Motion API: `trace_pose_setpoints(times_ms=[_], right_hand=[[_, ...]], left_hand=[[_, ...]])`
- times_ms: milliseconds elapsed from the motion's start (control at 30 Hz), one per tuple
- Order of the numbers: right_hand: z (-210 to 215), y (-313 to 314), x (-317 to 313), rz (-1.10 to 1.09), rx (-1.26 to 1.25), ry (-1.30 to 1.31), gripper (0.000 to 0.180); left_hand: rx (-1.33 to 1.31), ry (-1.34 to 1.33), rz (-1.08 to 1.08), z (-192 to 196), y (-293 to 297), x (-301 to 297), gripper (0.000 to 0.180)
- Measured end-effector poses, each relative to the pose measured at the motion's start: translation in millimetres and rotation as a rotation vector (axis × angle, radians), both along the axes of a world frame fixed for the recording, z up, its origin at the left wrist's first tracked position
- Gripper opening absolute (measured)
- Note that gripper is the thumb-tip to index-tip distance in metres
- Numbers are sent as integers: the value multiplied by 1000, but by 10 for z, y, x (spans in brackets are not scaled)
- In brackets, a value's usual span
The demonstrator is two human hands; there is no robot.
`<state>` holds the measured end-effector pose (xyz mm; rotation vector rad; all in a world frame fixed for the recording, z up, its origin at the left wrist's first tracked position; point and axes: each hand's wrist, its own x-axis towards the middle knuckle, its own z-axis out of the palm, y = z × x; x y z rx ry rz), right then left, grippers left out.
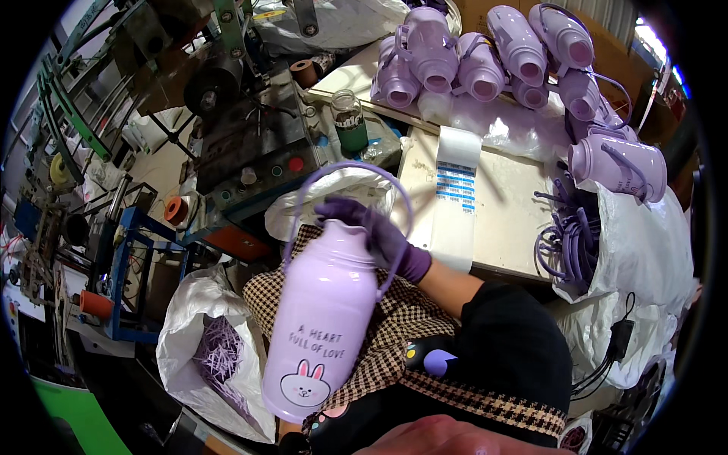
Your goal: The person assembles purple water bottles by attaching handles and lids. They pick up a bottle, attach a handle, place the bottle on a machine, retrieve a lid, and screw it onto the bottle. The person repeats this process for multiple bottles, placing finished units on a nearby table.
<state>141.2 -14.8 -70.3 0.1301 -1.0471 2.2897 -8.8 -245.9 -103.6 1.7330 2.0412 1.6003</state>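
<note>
A glossy lilac thermos flask casing [322, 303] leans across my lap, its open neck up and away from me. A rabbit face and dark lettering decorate its lower side, and its lilac carrying handle [409, 205] arches over the neck. My right hand [387, 235], in a purple glove, is closed round the back and right of the neck, inside the handle's arch. Only a sliver of my left hand or wrist [290, 428] shows below the casing's base; its fingers are hidden.
Several lilac casings [519, 45] are piled on the table at the back right. A strip of blue-printed labels [456, 189] lies on the white tabletop [504, 220]. Purple handles [569, 235] fill a white sack at right; another sack [178, 356] holds purple scraps. Machinery [250, 144] stands left.
</note>
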Motion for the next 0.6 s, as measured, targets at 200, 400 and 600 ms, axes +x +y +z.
trace_pose_setpoints(times_ms=[200,400,600], right_hand=[[-76,277,1045,-127,713,-777,48],[-94,388,2071,-725,247,-682,30],[224,1039,2284,-509,-519,-14,42]], left_hand=[[15,-94,-22,23,62,10,40],[175,-270,108,236,57,-109,40],[201,-647,266,-366,68,-275,31]])
